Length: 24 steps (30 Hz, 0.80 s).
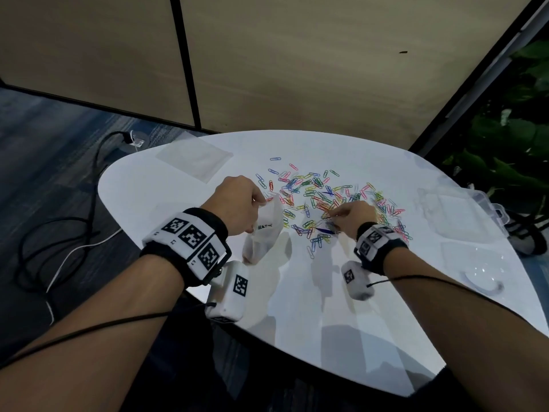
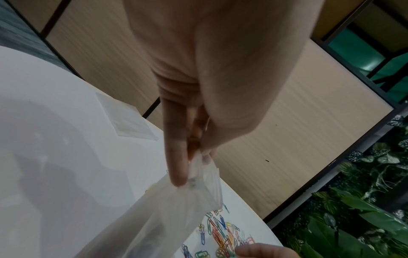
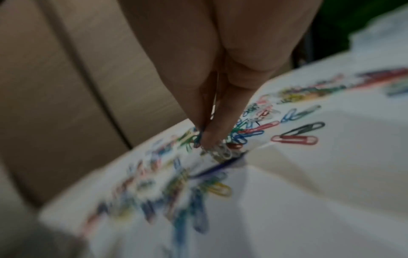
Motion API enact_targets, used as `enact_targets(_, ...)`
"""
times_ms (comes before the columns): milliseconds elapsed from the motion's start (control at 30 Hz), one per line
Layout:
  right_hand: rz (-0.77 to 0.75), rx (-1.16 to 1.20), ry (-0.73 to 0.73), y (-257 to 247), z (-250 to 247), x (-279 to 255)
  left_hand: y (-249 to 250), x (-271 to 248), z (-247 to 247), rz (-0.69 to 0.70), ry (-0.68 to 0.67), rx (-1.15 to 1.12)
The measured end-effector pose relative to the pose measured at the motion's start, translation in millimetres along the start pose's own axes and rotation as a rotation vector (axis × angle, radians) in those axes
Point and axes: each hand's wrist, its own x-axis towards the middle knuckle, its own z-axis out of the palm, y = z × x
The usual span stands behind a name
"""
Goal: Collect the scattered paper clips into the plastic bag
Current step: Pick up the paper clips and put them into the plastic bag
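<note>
Many coloured paper clips point(image 1: 326, 200) lie scattered over the middle of the white table point(image 1: 297, 292). My left hand point(image 1: 237, 205) pinches the top edge of a clear plastic bag point(image 1: 266, 230), which hangs down to the tabletop left of the clips; the left wrist view shows the thumb and fingers holding the bag point(image 2: 176, 206) by its rim. My right hand point(image 1: 347, 217) reaches down into the pile, and its fingertips point(image 3: 209, 137) pinch a small bunch of paper clips point(image 3: 220, 151) just above the table.
A second flat clear bag point(image 1: 194, 157) lies at the table's far left. Clear plastic boxes point(image 1: 457, 212) and a clear lid point(image 1: 478, 272) sit at the right edge. Cables point(image 1: 59, 233) trail on the floor to the left. Plants point(image 1: 511, 150) stand at right.
</note>
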Motion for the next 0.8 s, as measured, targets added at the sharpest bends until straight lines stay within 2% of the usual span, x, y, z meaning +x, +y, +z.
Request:
enact_targets(67, 0.147, 0.412, -0.108, 0, -14, -3, 1, 2, 1, -0.004, -0.002, -0.001)
enact_targets(133, 0.172, 0.766, -0.209, -11, -24, -13, 3, 3, 3, -0.004, -0.008, -0.001)
enact_targets(200, 0.139, 0.959, -0.347, -29, -31, -29, 4, 5, 6, -0.005, -0.020, -0.002)
enact_targets(267, 0.115, 1.043, -0.484, -48, -35, -46, 6, 7, 8, -0.003, -0.027, -0.010)
enact_targets(367, 0.088, 1.049, -0.610, -69, -29, -68, 10, 6, 12, 0.007, -0.032, -0.025)
enact_targets(433, 0.072, 1.021, -0.619, -77, -19, -78, 13, 5, 14, 0.023, -0.032, -0.035)
enact_targets(633, 0.028, 0.884, -0.485, -88, 6, -88, 13, 2, 16, 0.051, -0.024, -0.033)
enact_targets(800, -0.169, 0.548, -0.376, -91, 16, -89, 12, 1, 11, 0.042, -0.016, -0.041)
